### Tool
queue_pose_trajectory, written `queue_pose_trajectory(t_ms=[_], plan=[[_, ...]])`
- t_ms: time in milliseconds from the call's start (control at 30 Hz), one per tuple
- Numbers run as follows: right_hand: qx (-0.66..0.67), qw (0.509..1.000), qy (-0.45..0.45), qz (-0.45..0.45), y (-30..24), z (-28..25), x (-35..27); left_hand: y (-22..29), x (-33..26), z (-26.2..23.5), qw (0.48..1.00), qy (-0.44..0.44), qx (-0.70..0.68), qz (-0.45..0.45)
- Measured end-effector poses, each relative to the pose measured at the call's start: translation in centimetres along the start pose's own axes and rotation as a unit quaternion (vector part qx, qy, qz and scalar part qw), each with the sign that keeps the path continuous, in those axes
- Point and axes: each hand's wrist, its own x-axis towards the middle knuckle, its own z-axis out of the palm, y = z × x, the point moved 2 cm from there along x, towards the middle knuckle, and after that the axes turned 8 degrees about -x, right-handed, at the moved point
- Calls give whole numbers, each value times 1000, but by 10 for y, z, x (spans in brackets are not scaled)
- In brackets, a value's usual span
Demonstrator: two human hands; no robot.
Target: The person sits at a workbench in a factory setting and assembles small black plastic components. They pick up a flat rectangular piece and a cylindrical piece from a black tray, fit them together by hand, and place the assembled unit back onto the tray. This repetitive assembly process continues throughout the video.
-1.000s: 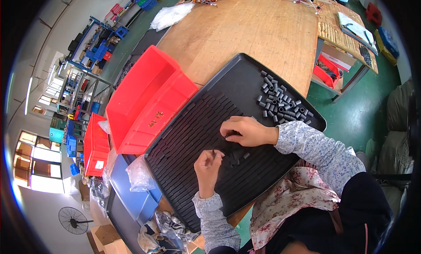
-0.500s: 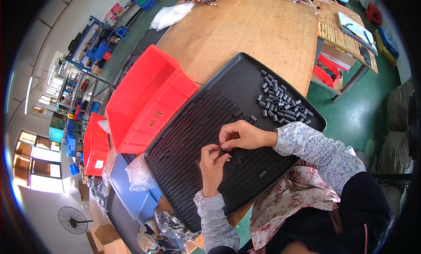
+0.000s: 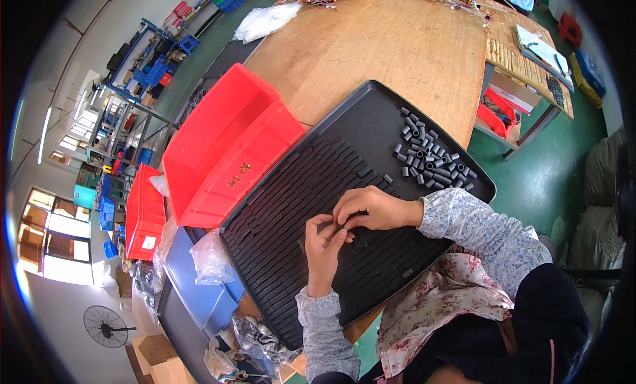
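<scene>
Black plastic tray (image 3: 371,112), wide and shallow, lies slantwise on the wooden table (image 3: 397,46); its ribbed floor is packed with rows of small dark pieces. I see my left hand (image 3: 323,248) and right hand (image 3: 371,208) meeting over the tray's middle, fingertips pinched narrowly together on a small dark piece (image 3: 346,226); whether both hands grip it I cannot tell. Loose grey cylinders (image 3: 427,155) are heaped in the tray's far right corner. Two red bins (image 3: 225,142) sit nested against the tray's left edge, with yellow marks on the near wall. A further red bin (image 3: 144,212) with a white label stands left, beyond clear plastic bags (image 3: 209,258). White bags (image 3: 265,21) rest at the table's far left corner. Green floor (image 3: 550,172) and blue shelving (image 3: 149,66) surround the table.
</scene>
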Motion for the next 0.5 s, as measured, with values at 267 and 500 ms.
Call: queue_pose_trajectory(t_ms=[267, 500], plan=[[174, 936, 237, 195, 49, -31, 31, 24, -4, 1, 881, 39, 423, 209], [-173, 870, 318, 336, 105, -64, 76, 12, -5, -2, 864, 4, 446, 234]])
